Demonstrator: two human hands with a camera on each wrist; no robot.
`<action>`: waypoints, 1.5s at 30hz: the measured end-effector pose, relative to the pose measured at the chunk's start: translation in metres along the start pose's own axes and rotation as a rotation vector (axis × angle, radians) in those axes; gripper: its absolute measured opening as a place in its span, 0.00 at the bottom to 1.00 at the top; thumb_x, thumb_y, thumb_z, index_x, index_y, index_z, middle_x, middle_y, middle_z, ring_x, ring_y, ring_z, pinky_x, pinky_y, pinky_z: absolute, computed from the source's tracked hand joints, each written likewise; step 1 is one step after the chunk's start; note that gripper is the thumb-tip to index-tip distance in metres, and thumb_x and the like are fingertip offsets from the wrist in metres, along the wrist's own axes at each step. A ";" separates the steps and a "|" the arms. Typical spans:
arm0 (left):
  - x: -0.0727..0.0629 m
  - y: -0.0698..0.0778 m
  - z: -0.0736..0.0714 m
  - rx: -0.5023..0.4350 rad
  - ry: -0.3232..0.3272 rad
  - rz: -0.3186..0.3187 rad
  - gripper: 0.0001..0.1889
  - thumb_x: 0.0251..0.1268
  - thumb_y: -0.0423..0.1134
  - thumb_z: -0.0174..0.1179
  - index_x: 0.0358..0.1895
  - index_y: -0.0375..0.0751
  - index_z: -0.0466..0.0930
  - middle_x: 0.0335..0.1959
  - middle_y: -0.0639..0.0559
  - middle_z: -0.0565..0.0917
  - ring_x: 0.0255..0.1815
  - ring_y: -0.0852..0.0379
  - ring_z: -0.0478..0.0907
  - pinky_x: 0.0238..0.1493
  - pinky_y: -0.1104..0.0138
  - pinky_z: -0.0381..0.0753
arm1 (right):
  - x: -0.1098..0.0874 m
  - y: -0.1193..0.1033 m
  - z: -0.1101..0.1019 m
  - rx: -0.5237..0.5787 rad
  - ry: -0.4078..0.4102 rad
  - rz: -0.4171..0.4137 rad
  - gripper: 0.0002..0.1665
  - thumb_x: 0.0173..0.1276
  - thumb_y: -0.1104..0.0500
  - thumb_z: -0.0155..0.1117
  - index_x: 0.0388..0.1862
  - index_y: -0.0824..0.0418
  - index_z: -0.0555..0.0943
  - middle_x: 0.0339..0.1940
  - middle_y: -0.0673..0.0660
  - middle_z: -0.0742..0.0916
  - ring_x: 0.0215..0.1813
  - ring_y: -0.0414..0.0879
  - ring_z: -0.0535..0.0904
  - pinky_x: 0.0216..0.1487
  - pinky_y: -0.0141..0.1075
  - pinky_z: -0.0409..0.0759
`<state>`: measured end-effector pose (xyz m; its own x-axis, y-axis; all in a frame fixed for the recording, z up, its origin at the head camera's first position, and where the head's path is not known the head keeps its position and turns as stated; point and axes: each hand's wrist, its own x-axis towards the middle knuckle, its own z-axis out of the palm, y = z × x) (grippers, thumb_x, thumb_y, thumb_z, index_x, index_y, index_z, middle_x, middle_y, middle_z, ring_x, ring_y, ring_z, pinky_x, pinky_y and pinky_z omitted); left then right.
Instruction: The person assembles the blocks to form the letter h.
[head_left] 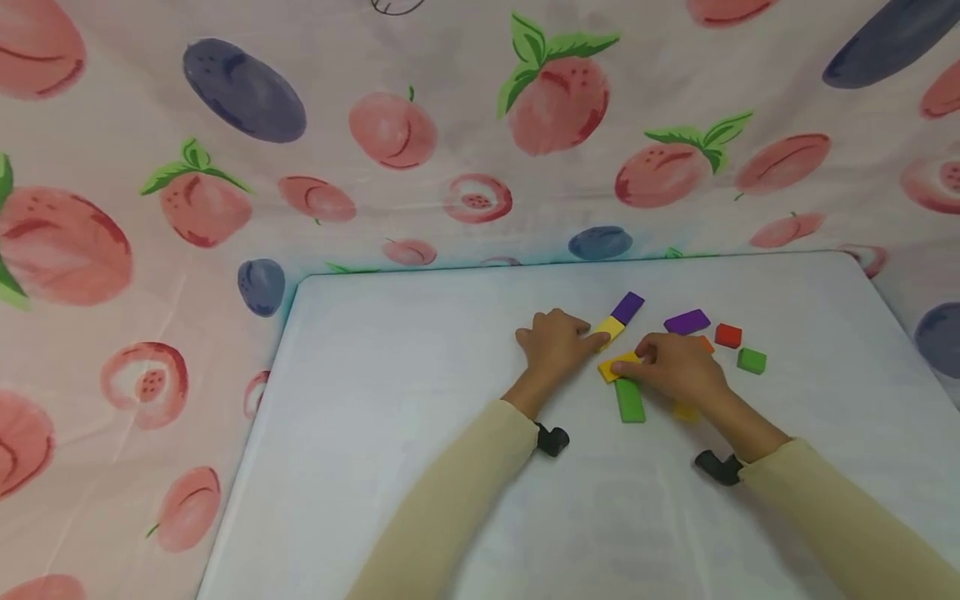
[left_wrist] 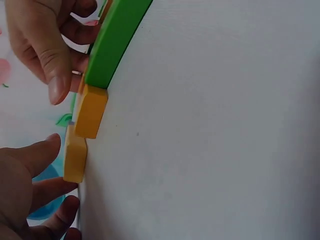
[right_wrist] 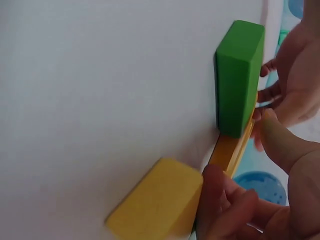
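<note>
My left hand (head_left: 553, 343) reaches in from the left, its thumb tip over the near end of a yellow block (head_left: 611, 328) and its index finger beside it. A purple block (head_left: 628, 308) continues the line from the yellow block's far end. My right hand (head_left: 684, 368) pinches an orange-yellow block (head_left: 630, 358) between thumb and index finger, right at the far end of a long green block (head_left: 631, 402). In the left wrist view, the orange-yellow block (left_wrist: 92, 112) stands close to the yellow block (left_wrist: 75, 154). Under the right palm, another yellow block (right_wrist: 157, 200) lies partly hidden.
Beyond the right hand lie a purple block (head_left: 687, 322), a red block (head_left: 728, 335), a smaller green block (head_left: 752, 360) and a partly covered orange block (head_left: 707, 343). The white table (head_left: 390, 375) meets a fruit-patterned cloth (head_left: 420, 208) at its back and sides.
</note>
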<state>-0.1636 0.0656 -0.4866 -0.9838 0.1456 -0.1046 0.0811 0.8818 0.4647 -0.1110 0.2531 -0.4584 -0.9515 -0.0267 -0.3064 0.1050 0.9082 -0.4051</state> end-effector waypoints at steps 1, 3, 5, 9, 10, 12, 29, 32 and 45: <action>0.001 0.001 0.001 0.011 0.010 -0.004 0.25 0.59 0.71 0.64 0.52 0.63 0.90 0.48 0.59 0.87 0.50 0.53 0.77 0.47 0.51 0.67 | 0.000 -0.002 0.000 -0.007 -0.005 0.009 0.46 0.57 0.25 0.70 0.50 0.66 0.83 0.37 0.59 0.87 0.35 0.50 0.79 0.27 0.35 0.75; 0.002 0.002 0.003 0.022 0.020 -0.015 0.24 0.57 0.72 0.65 0.51 0.65 0.90 0.47 0.60 0.88 0.48 0.53 0.77 0.46 0.51 0.65 | -0.001 -0.005 0.001 -0.020 -0.014 0.027 0.47 0.54 0.25 0.71 0.51 0.65 0.82 0.39 0.59 0.88 0.35 0.50 0.79 0.26 0.36 0.76; 0.003 0.003 0.004 0.023 0.019 -0.022 0.23 0.56 0.71 0.67 0.49 0.66 0.91 0.46 0.61 0.88 0.47 0.54 0.76 0.46 0.51 0.64 | -0.001 -0.008 0.001 -0.034 -0.015 0.032 0.48 0.53 0.25 0.73 0.51 0.65 0.82 0.40 0.60 0.88 0.36 0.51 0.80 0.26 0.37 0.76; 0.003 0.002 0.004 0.003 0.010 -0.012 0.20 0.57 0.69 0.68 0.47 0.67 0.91 0.44 0.62 0.88 0.46 0.55 0.75 0.46 0.50 0.64 | -0.002 -0.011 0.001 -0.042 -0.001 0.011 0.45 0.52 0.27 0.76 0.51 0.64 0.83 0.39 0.60 0.87 0.36 0.51 0.79 0.27 0.38 0.75; 0.002 0.001 0.003 -0.002 0.011 -0.004 0.19 0.57 0.68 0.68 0.47 0.67 0.91 0.44 0.62 0.88 0.46 0.55 0.76 0.46 0.50 0.64 | -0.002 -0.012 0.002 -0.040 0.006 0.004 0.44 0.53 0.29 0.76 0.50 0.64 0.83 0.38 0.60 0.87 0.36 0.51 0.79 0.27 0.38 0.75; 0.001 0.000 0.002 -0.015 0.016 0.019 0.18 0.58 0.66 0.69 0.46 0.65 0.92 0.44 0.62 0.88 0.46 0.56 0.76 0.47 0.51 0.64 | -0.003 -0.014 0.001 -0.033 0.021 -0.007 0.41 0.53 0.31 0.78 0.50 0.64 0.84 0.38 0.59 0.86 0.37 0.51 0.78 0.29 0.38 0.75; -0.028 -0.071 -0.056 -0.602 -0.303 -0.031 0.30 0.68 0.40 0.67 0.73 0.56 0.72 0.47 0.48 0.82 0.39 0.55 0.79 0.42 0.65 0.79 | 0.003 -0.031 0.005 0.366 0.015 -0.007 0.25 0.66 0.48 0.73 0.59 0.52 0.79 0.57 0.62 0.85 0.57 0.59 0.80 0.54 0.49 0.81; -0.041 -0.092 -0.067 -0.743 -0.367 -0.089 0.27 0.69 0.37 0.65 0.71 0.55 0.73 0.47 0.45 0.80 0.38 0.55 0.80 0.41 0.65 0.83 | 0.007 -0.037 0.003 0.481 -0.034 0.039 0.26 0.68 0.47 0.72 0.62 0.49 0.77 0.61 0.61 0.82 0.60 0.57 0.80 0.55 0.45 0.83; -0.093 -0.149 -0.083 -0.580 -0.237 -0.122 0.19 0.66 0.41 0.69 0.59 0.52 0.78 0.41 0.47 0.85 0.32 0.55 0.84 0.37 0.65 0.84 | 0.034 -0.072 0.020 1.141 -0.220 0.118 0.32 0.75 0.65 0.62 0.76 0.61 0.65 0.64 0.63 0.75 0.48 0.45 0.86 0.56 0.41 0.85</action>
<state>-0.0976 -0.1168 -0.4727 -0.9129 0.2138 -0.3476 -0.1943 0.5214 0.8309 -0.1447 0.1782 -0.4569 -0.8598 -0.1406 -0.4909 0.4945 0.0105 -0.8691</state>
